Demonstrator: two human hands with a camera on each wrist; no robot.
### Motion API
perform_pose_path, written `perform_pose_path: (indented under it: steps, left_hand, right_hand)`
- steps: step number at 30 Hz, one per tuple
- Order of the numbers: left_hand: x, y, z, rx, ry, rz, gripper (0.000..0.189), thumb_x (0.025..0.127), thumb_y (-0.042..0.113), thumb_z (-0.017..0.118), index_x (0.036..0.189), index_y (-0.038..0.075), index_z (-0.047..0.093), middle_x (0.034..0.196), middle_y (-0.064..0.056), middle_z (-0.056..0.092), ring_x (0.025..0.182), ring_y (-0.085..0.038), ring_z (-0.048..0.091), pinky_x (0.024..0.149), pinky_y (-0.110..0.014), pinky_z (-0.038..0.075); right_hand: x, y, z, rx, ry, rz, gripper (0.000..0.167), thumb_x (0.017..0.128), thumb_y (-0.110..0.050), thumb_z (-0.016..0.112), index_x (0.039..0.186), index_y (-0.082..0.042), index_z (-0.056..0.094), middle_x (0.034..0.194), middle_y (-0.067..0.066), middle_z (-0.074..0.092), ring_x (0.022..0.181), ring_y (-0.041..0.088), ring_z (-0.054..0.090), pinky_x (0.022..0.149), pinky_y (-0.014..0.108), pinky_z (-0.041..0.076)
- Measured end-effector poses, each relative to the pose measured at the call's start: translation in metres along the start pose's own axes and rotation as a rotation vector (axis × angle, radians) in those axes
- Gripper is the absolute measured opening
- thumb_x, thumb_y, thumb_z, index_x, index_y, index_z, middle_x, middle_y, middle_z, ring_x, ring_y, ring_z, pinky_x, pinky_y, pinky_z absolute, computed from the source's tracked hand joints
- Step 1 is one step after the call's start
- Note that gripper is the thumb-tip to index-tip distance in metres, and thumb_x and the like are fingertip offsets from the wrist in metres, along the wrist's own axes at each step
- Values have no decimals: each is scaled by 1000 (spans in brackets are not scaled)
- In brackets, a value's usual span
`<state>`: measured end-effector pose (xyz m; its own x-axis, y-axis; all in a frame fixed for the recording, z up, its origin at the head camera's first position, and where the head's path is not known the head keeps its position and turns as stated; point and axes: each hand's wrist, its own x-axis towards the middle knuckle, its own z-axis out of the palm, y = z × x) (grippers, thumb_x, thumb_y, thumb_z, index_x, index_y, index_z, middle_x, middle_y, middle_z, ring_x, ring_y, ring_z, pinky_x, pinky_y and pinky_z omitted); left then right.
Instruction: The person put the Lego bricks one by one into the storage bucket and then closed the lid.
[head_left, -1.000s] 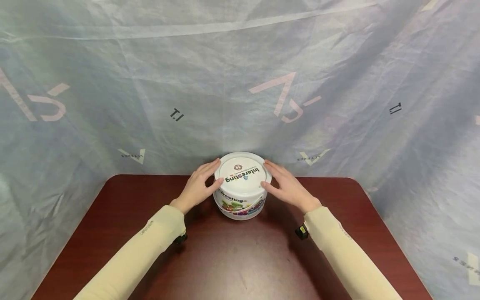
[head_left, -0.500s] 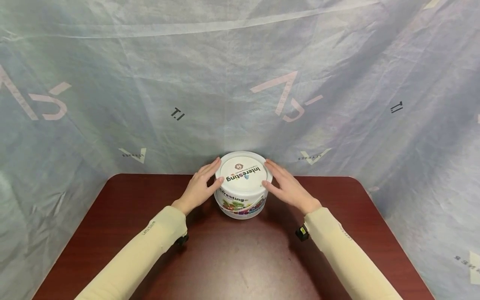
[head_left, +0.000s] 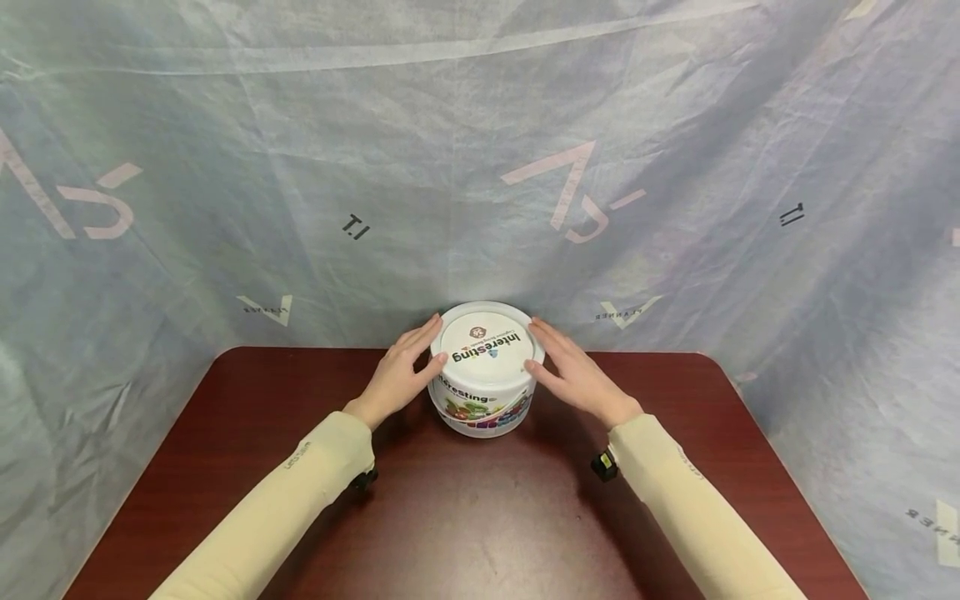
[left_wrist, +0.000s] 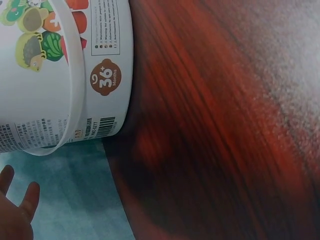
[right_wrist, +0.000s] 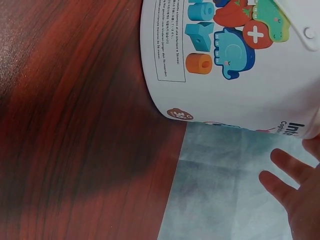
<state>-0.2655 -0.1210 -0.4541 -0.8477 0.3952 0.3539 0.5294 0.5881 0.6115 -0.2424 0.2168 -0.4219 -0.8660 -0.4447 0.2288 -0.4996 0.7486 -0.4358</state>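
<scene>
A white round bucket (head_left: pixel 483 408) with a lid (head_left: pixel 486 342) stands upright at the table's back edge. Bold "Interesting" lettering marks the lid, and colourful fruit and animal pictures cover the side. At the lid's left rim, my left hand (head_left: pixel 396 377) touches with its thumb and fingertips, the fingers mostly straight. My right hand (head_left: pixel 581 379) touches the opposite rim the same way. In the left wrist view a white carrying handle (left_wrist: pixel 76 75) lies against the bucket's side. Lower fingers of the left hand (left_wrist: pixel 17 210) and the right hand (right_wrist: pixel 300 190) spread beside the bucket.
The dark red wooden table (head_left: pixel 480 517) has rounded back corners. A grey printed cloth (head_left: pixel 450 167) hangs just behind the bucket and along both sides. A small black device (head_left: pixel 603 464) sits under the right sleeve's cuff, another (head_left: pixel 363 479) under the left.
Almost nothing differs. Between the first frame and the later ones the view shifts very slightly; both hands stay at the lid's rim and the bucket stays at the back edge.
</scene>
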Motion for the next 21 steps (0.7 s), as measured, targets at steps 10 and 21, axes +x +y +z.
perform_pose_path:
  steps: [10,21]
  left_hand:
    - [-2,1,3,-18,2,-3,68,108,48,52,166,23,29,172,5,25,155,-28,29,120,-61,30]
    - [-2,3,4,-33,1,-5,69,108,49,52,166,22,29,172,7,23,155,-25,28,121,-60,29]
  right_hand:
    - [-3,3,0,-7,-2,-4,74,108,-50,50,165,-9,29,172,11,23,157,36,24,122,59,26]
    - [-3,2,-1,13,2,-3,72,108,-45,53,165,-8,30,173,9,22,157,34,24,123,57,25]
